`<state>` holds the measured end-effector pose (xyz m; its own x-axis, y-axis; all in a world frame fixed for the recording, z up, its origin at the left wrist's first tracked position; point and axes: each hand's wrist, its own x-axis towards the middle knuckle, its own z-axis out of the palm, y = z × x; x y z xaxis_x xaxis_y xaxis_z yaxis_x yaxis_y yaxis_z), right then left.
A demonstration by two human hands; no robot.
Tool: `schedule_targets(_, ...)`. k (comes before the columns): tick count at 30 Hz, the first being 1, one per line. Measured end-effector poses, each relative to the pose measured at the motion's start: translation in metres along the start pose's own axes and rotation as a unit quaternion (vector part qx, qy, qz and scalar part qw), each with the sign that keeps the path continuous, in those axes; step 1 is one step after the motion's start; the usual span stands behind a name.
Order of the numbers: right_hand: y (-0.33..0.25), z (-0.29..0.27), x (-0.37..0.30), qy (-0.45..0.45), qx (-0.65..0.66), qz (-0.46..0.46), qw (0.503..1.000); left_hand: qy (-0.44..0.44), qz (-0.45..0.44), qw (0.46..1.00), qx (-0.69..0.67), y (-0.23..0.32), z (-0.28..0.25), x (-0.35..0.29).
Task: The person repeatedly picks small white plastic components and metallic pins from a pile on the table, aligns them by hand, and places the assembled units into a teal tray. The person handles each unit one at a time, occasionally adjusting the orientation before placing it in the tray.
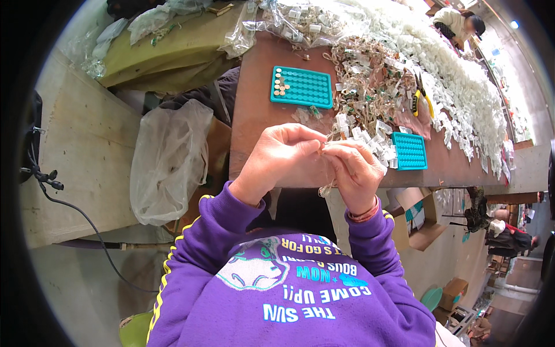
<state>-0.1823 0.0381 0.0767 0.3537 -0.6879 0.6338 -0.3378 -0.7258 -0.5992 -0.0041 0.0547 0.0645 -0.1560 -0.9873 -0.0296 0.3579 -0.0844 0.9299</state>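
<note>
One thin cord [328, 189] is being pinched between the fingertips of the left hand [274, 159] and the right hand [357, 173], at one table's [250, 95] near edge. Discs [278, 81] are being held in one of two trays [315, 87]; one pair of pliers [415, 103] is lying farther right.
</note>
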Motion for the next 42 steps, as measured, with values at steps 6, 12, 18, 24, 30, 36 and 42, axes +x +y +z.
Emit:
schedule_targets(6,0.0,-0.003,0.001,-0.015,0.003,-0.004,1.0,-0.021,-0.006,1.0,0.011,0.003,-0.001,0.001)
schedule_targets(12,0.001,-0.006,0.003,-0.042,-0.007,-0.009,0.999,-0.021,-0.02,0.999,0.044,0.005,-0.001,0.001)
schedule_targets(18,0.004,-0.01,0.006,-0.074,-0.006,-0.027,0.997,-0.029,-0.03,0.999,0.027,0.002,-0.002,0.002)
schedule_targets(24,0.007,-0.016,0.013,-0.09,0.045,-0.02,0.995,-0.025,-0.024,0.998,-0.058,-0.002,-0.001,-0.002)
schedule_targets(30,0.004,-0.013,0.011,0.006,0.21,0.189,0.959,-0.014,0.014,0.996,-0.086,-0.004,-0.004,0.002)
schedule_targets(36,-0.002,-0.009,0.006,-0.008,-0.028,0.07,0.997,0.039,0.042,0.998,-0.036,-0.009,-0.001,0.003)
schedule_targets(42,0.011,0.001,0.004,0.037,0.125,0.328,0.936,0.083,0.06,0.995,-0.01,-0.016,0.0,0.003)
